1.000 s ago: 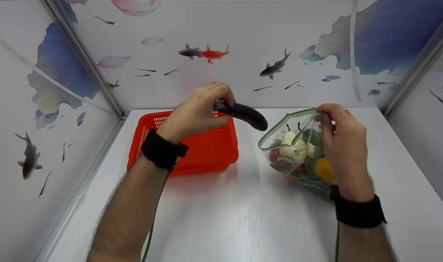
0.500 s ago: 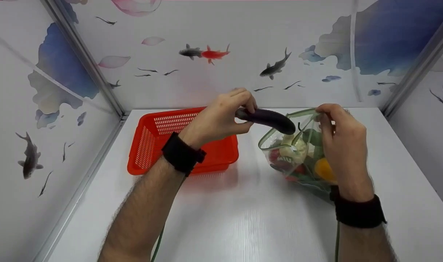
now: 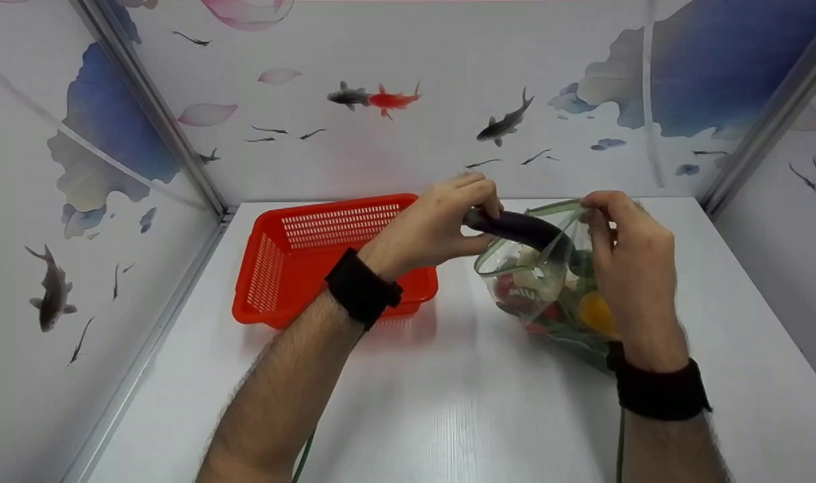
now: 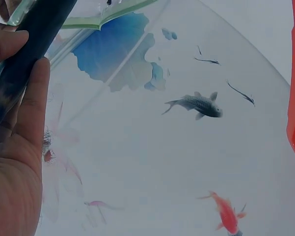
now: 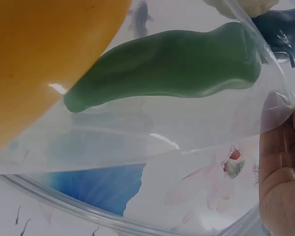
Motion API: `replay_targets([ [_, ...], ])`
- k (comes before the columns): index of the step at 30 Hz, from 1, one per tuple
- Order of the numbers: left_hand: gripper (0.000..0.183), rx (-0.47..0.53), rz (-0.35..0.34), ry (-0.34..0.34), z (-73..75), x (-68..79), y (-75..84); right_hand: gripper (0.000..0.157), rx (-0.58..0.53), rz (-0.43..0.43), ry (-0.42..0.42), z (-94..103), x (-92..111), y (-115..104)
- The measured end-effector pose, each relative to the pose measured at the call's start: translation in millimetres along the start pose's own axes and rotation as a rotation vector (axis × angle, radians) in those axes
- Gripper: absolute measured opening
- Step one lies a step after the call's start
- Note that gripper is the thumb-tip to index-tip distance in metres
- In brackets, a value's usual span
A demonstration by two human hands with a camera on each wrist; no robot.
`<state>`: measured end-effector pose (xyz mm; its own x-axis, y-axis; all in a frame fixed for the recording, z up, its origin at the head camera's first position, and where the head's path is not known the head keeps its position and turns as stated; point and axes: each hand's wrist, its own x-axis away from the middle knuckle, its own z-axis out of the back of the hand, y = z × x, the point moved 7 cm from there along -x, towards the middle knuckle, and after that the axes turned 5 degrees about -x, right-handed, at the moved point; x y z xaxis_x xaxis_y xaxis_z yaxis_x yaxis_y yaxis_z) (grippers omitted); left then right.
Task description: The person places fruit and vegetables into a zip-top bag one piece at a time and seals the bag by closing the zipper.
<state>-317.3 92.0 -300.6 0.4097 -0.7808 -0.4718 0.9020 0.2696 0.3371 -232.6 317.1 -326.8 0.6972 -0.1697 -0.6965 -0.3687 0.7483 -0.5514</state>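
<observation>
My left hand pinches a dark purple eggplant by its stem end. The eggplant's far end reaches through the mouth of a clear zip bag with a green rim. In the left wrist view the eggplant lies between thumb and fingers. My right hand pinches the bag's rim at the upper right, keeping the mouth apart. Inside the bag are a whitish cauliflower, a yellow-orange rounded thing, and red and green pieces. The right wrist view shows a long green vegetable behind the film.
A red perforated plastic basket stands left of the bag, partly covered by my left arm. Both stand on a white table. Walls printed with fish close off the back and sides. A dark band circles each wrist.
My left hand has carried the eggplant rightward from above the basket, and its far end has entered the bag's mouth. The right hand has stayed at the rim.
</observation>
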Motion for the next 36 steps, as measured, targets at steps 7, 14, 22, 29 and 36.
replay_targets([
  [7,0.016,-0.076,0.012,-0.037,-17.7,-5.9,8.5,0.014,-0.004,0.002,-0.001,0.1,0,0],
  [14,0.030,-0.069,0.018,-0.119,-38.7,-8.3,13.9,0.015,-0.002,-0.017,-0.010,0.0,1,0],
  [22,0.039,-0.054,0.088,-0.164,-46.5,-1.9,-3.6,0.016,-0.008,-0.029,-0.013,1.3,0,0],
  [29,0.027,-0.154,0.236,-0.302,-64.4,15.5,-38.2,0.015,-0.004,0.001,-0.002,1.3,0,-1],
  [36,0.036,-0.078,0.258,-0.218,-75.1,8.5,-55.9,0.016,-0.008,-0.005,-0.007,0.1,2,-1],
])
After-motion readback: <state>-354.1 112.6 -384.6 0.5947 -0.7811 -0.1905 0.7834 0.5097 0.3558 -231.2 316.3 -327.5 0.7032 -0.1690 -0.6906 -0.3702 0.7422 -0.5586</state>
